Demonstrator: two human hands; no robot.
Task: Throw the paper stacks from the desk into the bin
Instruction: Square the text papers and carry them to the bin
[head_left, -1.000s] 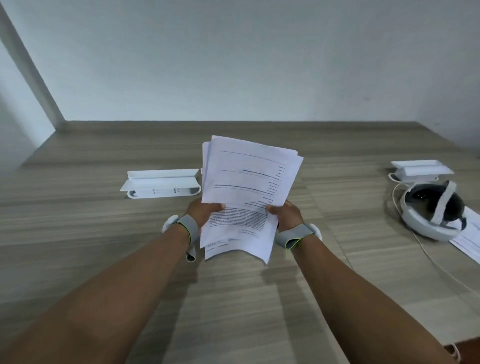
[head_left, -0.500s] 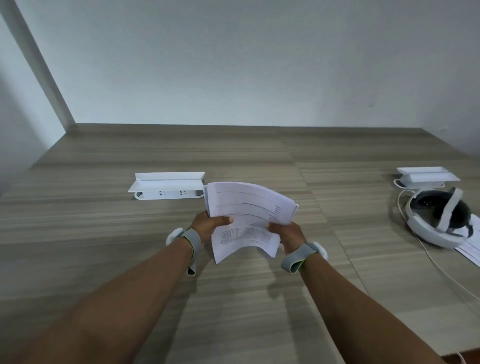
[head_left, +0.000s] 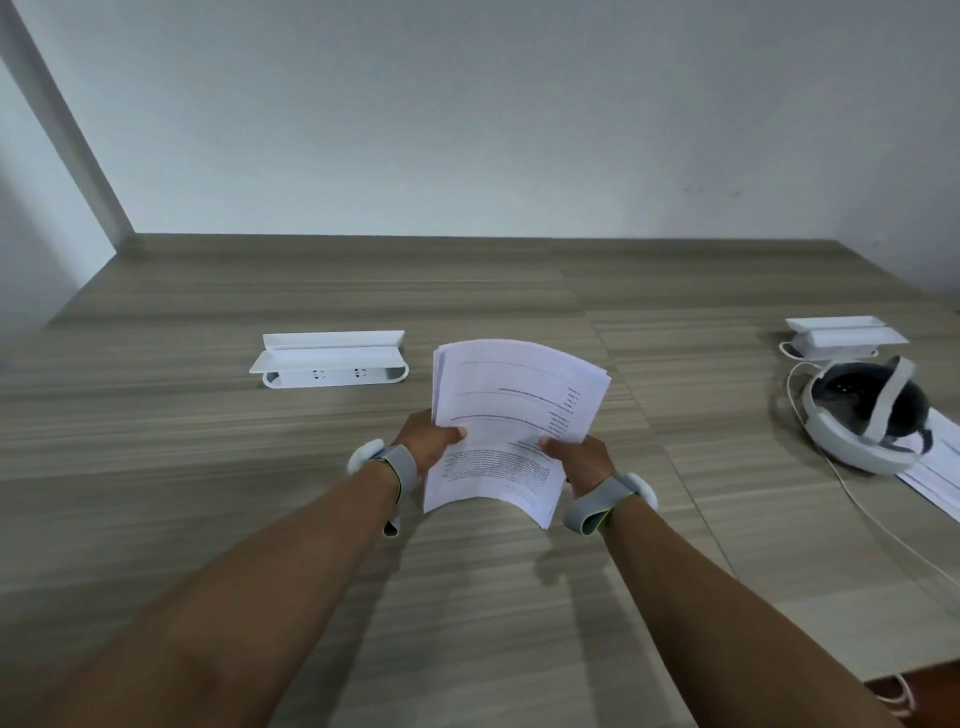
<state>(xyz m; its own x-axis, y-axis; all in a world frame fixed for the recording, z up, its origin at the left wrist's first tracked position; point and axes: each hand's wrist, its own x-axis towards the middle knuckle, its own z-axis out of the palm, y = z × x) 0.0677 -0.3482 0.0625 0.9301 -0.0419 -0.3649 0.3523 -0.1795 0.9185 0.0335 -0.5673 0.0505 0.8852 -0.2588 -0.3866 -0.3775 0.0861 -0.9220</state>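
Wooden striped desk (head_left: 208, 519) against plain grey-white wall (head_left: 467, 130), corner at left. White power strip box (head_left: 332, 361) on desk. Left hand (head_left: 426, 441) and right hand (head_left: 582, 460), both pinching paper stack (head_left: 511, 421), held up above desk, bent. Print too small to read. White headset (head_left: 865, 415) with cable, more papers (head_left: 935, 467) under it at right.

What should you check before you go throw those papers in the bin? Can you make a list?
1. Left hand grips the paper stack: ok.
2. Right hand grips it too: ok.
3. Stack lifted off the desk: ok.
4. Sheets tidy: not ok, they bend and fan.
5. Bin in sight: not ok, none in view.
6. More papers left: ok to note, some lie under the headset.
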